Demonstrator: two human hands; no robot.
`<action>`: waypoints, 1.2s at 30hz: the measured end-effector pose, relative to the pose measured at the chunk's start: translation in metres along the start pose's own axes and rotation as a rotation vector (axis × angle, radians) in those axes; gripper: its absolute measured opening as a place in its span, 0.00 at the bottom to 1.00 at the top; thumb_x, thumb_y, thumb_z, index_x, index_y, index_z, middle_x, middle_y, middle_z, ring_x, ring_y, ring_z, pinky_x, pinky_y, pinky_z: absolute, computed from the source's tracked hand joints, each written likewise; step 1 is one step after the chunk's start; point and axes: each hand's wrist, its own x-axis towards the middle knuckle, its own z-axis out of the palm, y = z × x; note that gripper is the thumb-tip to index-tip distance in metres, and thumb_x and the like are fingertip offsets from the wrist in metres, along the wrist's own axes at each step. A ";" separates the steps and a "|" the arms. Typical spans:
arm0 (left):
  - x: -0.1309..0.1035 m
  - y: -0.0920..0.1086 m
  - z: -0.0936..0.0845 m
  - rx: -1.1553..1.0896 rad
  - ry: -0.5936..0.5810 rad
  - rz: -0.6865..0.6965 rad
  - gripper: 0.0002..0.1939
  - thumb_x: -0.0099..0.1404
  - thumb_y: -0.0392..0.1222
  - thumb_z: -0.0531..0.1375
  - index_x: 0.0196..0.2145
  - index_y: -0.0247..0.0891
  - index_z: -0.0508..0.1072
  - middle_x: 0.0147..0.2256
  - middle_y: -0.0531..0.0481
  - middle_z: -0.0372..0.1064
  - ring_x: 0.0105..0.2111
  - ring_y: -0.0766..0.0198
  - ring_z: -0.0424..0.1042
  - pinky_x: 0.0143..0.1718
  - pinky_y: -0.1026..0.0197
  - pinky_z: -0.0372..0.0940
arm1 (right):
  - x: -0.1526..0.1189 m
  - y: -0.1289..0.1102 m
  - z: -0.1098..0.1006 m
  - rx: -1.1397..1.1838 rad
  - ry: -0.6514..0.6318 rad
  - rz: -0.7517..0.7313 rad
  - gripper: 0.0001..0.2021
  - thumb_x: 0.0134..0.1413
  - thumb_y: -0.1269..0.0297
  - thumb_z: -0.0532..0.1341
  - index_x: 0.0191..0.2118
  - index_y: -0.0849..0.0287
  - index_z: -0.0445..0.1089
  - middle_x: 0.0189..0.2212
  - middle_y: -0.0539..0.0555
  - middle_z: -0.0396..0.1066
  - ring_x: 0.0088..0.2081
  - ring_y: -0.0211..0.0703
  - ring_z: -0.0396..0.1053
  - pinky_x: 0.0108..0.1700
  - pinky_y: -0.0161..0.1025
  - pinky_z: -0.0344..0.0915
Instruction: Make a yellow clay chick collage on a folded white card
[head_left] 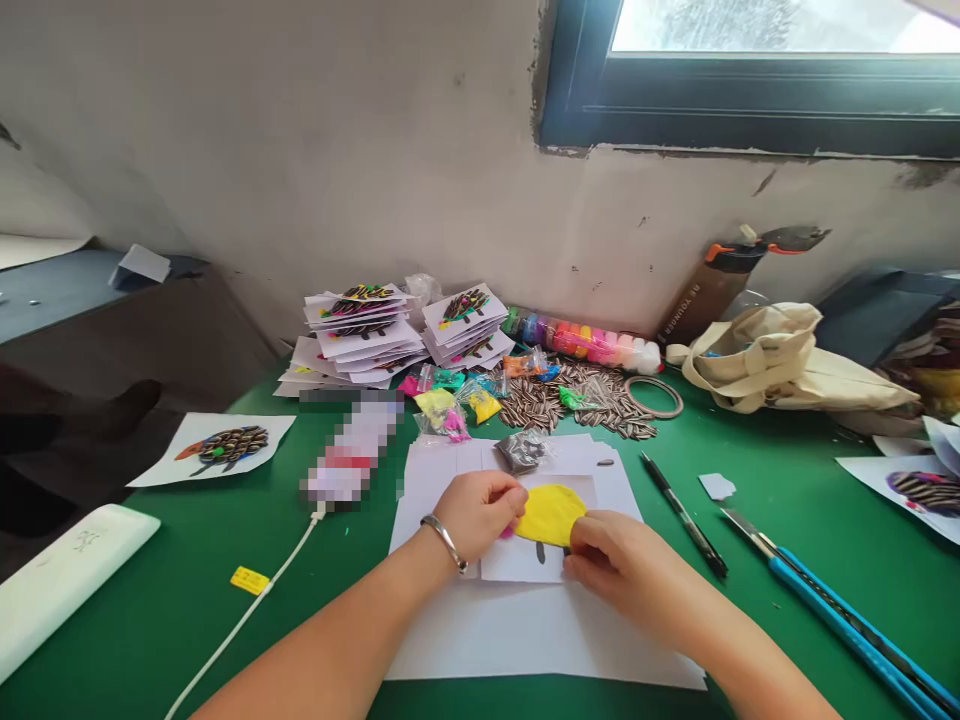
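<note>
A flat yellow clay shape [553, 515] lies on a small white card [517, 568] in front of me. A bit of pink clay [507, 532] shows at its left end, and a short dark clay strip [541, 553] sticks out below. My left hand [480, 515], with a bangle on the wrist, is closed in a pinch at the yellow shape's left edge. At its right edge my right hand [619, 555] has its fingers curled together, beside a second dark bit. What either hand's fingertips hold is hidden. Behind the card sits a bag of dark clay [523, 451].
White paper sheets [540, 640] lie under the card. Sunflower seeds [529, 402], small clay bags [442, 410] and stacked picture cards [367, 335] stand behind. A pen [684, 515] and a blue utility knife [847, 620] lie right; a cable [292, 555] runs left.
</note>
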 end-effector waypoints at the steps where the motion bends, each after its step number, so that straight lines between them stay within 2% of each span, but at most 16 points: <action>1: -0.001 0.000 0.000 0.007 0.006 -0.004 0.13 0.60 0.47 0.55 0.29 0.36 0.74 0.24 0.49 0.72 0.22 0.66 0.69 0.26 0.64 0.65 | 0.000 0.000 0.001 -0.007 -0.006 0.004 0.07 0.53 0.67 0.54 0.25 0.57 0.60 0.25 0.49 0.64 0.28 0.38 0.59 0.28 0.34 0.48; 7: -0.003 -0.001 0.002 0.040 0.012 -0.010 0.13 0.60 0.46 0.55 0.29 0.37 0.75 0.24 0.50 0.73 0.24 0.65 0.71 0.27 0.65 0.64 | 0.001 0.004 0.003 -0.008 -0.037 -0.002 0.07 0.55 0.64 0.55 0.27 0.57 0.63 0.27 0.49 0.66 0.29 0.39 0.61 0.30 0.35 0.51; 11: -0.003 0.000 0.001 0.026 -0.002 -0.010 0.13 0.60 0.47 0.55 0.29 0.36 0.74 0.25 0.49 0.73 0.23 0.65 0.71 0.27 0.64 0.64 | 0.003 0.003 0.004 -0.053 -0.010 -0.001 0.07 0.54 0.65 0.55 0.25 0.58 0.62 0.26 0.50 0.65 0.28 0.39 0.61 0.29 0.35 0.50; 16: 0.000 0.001 0.000 0.001 -0.009 -0.003 0.14 0.60 0.49 0.55 0.29 0.36 0.74 0.25 0.49 0.73 0.24 0.65 0.71 0.28 0.64 0.66 | 0.000 -0.003 -0.007 -0.012 0.001 -0.007 0.07 0.54 0.66 0.55 0.25 0.58 0.63 0.25 0.49 0.66 0.28 0.38 0.60 0.29 0.34 0.52; 23: 0.002 0.004 -0.002 -0.036 -0.029 -0.033 0.16 0.59 0.51 0.56 0.30 0.35 0.74 0.26 0.48 0.72 0.23 0.64 0.70 0.27 0.63 0.66 | -0.014 -0.002 -0.026 0.137 -0.007 -0.049 0.15 0.58 0.69 0.49 0.39 0.55 0.73 0.33 0.54 0.69 0.32 0.41 0.66 0.33 0.35 0.60; 27: 0.001 0.009 -0.003 -0.027 -0.027 -0.071 0.16 0.59 0.51 0.56 0.30 0.35 0.74 0.26 0.48 0.72 0.22 0.65 0.69 0.26 0.63 0.66 | -0.017 -0.002 -0.024 0.058 -0.036 -0.119 0.17 0.57 0.73 0.49 0.39 0.54 0.74 0.34 0.55 0.68 0.33 0.41 0.67 0.35 0.35 0.61; 36: 0.001 0.007 -0.003 -0.058 -0.030 -0.067 0.17 0.59 0.53 0.57 0.30 0.35 0.73 0.28 0.47 0.72 0.24 0.65 0.70 0.28 0.62 0.68 | -0.022 -0.005 -0.023 -0.059 -0.051 -0.153 0.17 0.55 0.75 0.50 0.38 0.54 0.74 0.34 0.55 0.67 0.36 0.41 0.66 0.36 0.34 0.60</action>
